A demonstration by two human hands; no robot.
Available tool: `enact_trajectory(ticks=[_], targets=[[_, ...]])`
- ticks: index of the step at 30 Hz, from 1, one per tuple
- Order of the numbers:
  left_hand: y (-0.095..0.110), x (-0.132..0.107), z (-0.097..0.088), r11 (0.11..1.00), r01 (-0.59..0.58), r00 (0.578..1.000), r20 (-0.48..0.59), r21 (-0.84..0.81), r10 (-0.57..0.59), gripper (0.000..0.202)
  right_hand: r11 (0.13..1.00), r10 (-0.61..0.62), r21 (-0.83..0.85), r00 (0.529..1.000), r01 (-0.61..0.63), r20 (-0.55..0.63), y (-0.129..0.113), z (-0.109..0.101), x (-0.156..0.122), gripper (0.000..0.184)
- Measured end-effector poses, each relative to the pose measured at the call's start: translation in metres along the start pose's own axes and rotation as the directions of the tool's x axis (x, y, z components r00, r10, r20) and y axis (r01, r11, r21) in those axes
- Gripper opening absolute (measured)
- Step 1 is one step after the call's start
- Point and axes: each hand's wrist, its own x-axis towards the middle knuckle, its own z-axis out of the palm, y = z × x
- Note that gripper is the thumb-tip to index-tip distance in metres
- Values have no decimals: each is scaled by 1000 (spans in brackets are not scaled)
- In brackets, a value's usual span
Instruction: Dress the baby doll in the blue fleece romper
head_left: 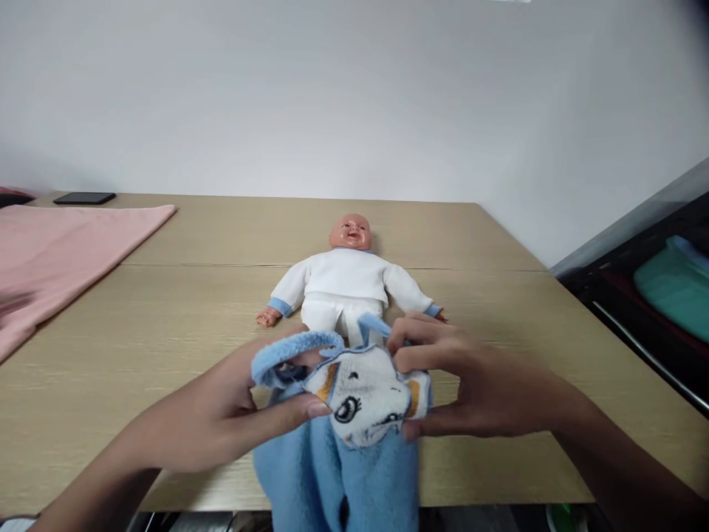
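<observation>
A baby doll (346, 284) in white clothes with blue cuffs lies on its back on the wooden table (166, 325), head toward the wall. In front of its legs I hold up a light-blue fleece garment (337, 473) with a white cartoon animal face on it. My left hand (233, 414) grips the garment's left side, thumb pressed beside the face patch. My right hand (470, 384) pinches its right side, fingers closed on the fabric. The garment's lower part hangs over the table's near edge. The doll's legs are hidden behind the garment.
A pink cloth (60, 251) is spread over the table's left side. A dark phone (84, 198) lies at the far left corner. To the right stands a dark rack (636, 310) with a teal item (673, 284) on it. A white wall is behind.
</observation>
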Motion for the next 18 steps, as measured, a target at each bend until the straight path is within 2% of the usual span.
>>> enact_trajectory(ticks=[2,4,5,7,9,10,12,13,15,17,18], targets=[[-3,-1,-5,1000,-5,999,-34,7,5,32,999,-22,-46,998,19,-54,0,1,-6,19],[-2,2,-8,1000,-12,1000,-4,-28,12,33,998,-49,-52,993,43,-111,-2,0,-8,16],[-1,5,-8,998,-16,1000,9,-61,17,34,997,-71,-38,989,67,-130,-3,1,-7,21],[2,12,-6,991,-36,999,-16,-126,34,34,991,-109,62,984,118,-139,-4,8,-1,44],[5,19,-3,986,-65,995,-85,-152,52,29,966,-115,225,991,126,-62,-3,23,9,67],[6,23,-1,985,-75,991,-119,-155,56,27,944,-117,309,993,114,-7,-3,32,14,70],[7,28,-3,985,-66,988,-150,-156,42,25,901,-129,425,989,88,69,-1,52,20,55],[7,29,-7,987,-46,993,-119,-157,28,27,876,-117,474,993,92,25,-1,60,21,45],[8,29,-17,992,48,998,48,-121,-43,43,873,2,488,999,23,-50,-2,69,20,32],[8,25,-28,985,170,957,239,2,-165,69,902,96,430,991,-45,-97,-6,66,18,23],[7,23,-32,977,200,934,286,71,-212,80,913,118,403,988,-68,-100,-8,62,18,19]])
